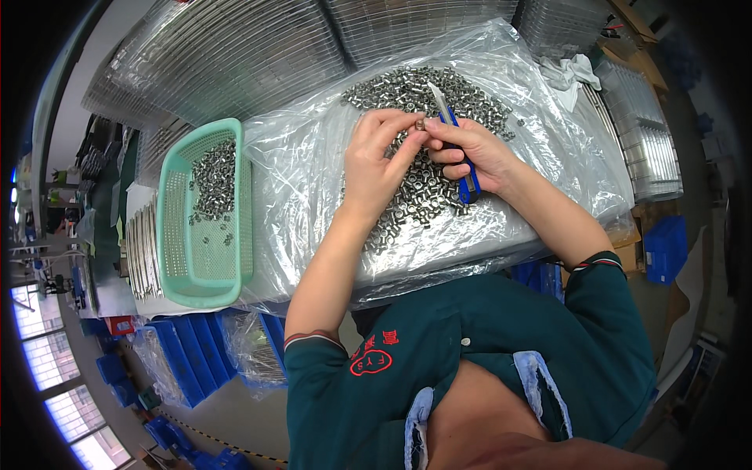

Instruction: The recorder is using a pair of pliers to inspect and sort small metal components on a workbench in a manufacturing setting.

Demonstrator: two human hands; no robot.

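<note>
My left hand (374, 160) pinches a small cylindrical metal part (421, 124) between thumb and fingertips. My right hand (479, 157) is closed on a blue utility knife (469, 185), whose bare blade points up and away from me. The right thumb and fingertip also come up against the small part, so the two hands meet there. Below and around them a wide pile of small shiny metal parts (411, 196) is spread on a clear plastic sheet (294, 188). The hands hide the middle of that pile.
To the left stands a light green plastic basket (244, 266) with many similar metal parts inside. Stacked clear plastic trays (235, 63) line the back, and more trays (646, 141) stand at the right. A white cloth (568, 77) lies at back right. Blue bins (192, 356) sit below the table's left edge.
</note>
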